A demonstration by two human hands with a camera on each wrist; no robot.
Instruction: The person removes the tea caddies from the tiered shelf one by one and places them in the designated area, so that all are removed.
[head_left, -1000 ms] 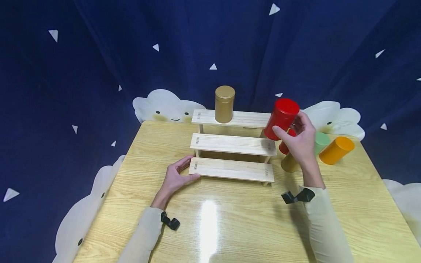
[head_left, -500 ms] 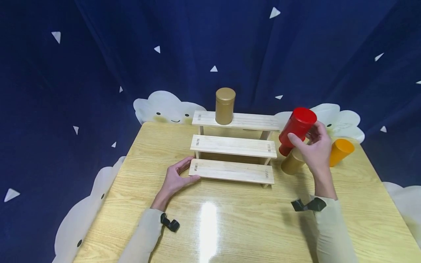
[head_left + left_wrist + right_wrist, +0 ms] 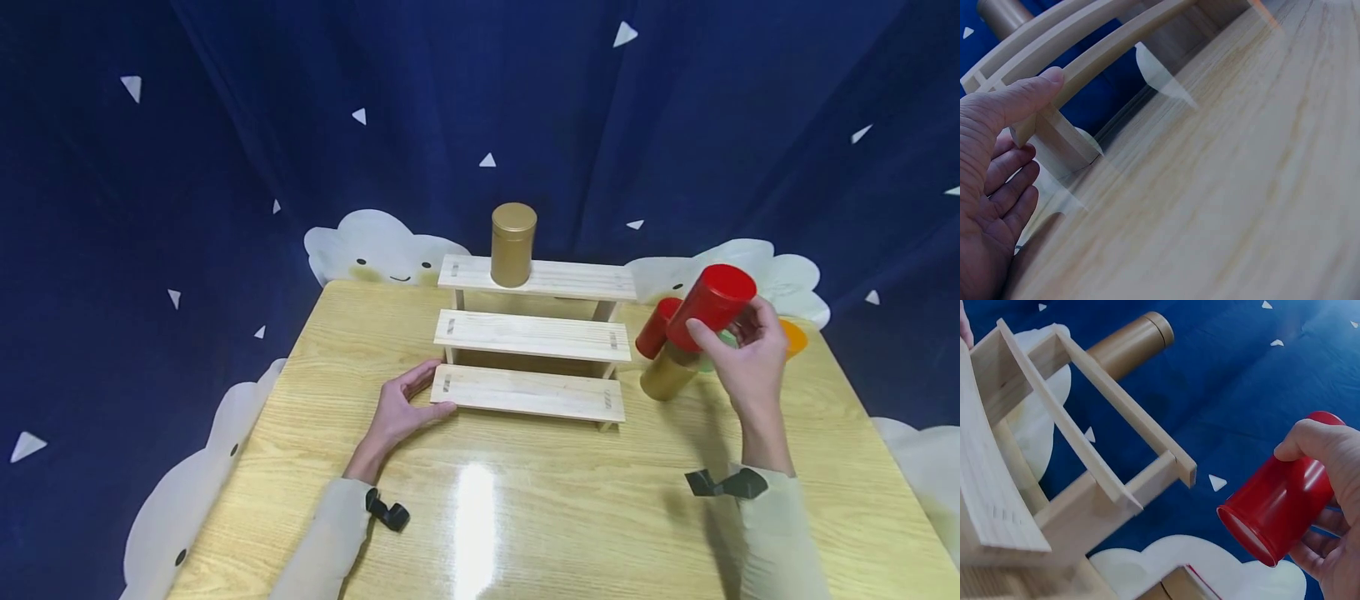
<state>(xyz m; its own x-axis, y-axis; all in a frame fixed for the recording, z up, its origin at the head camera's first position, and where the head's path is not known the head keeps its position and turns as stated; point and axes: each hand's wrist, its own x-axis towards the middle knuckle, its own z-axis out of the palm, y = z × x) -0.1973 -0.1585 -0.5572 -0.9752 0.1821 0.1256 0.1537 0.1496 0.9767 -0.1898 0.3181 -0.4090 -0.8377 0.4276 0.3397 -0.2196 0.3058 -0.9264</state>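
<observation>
My right hand [image 3: 750, 358] holds a red lidded canister [image 3: 711, 307] up in the air, tilted, thumb on one side and fingers on the other. In the right wrist view the red canister's round end points down-left. Below it in the head view stands a gold canister [image 3: 666, 377], its top partly hidden. A three-step wooden rack [image 3: 528, 392] stands mid-table. My left hand [image 3: 403, 406] grips the left end of its lowest step, thumb along the front edge, fingers behind. Another gold canister [image 3: 513, 246] stands upright on the top step, left of its middle.
Right of the rack stands another red canister [image 3: 657, 329]. A green canister [image 3: 727, 339] and an orange canister [image 3: 793, 337] are mostly hidden behind my right hand. A dark blue curtain [image 3: 420, 100] with white clouds hangs behind the wooden table [image 3: 585, 517].
My right hand has carried the red canister rightward and down, from beside the rack's right end to over the standing canisters. The left hand keeps its place on the rack.
</observation>
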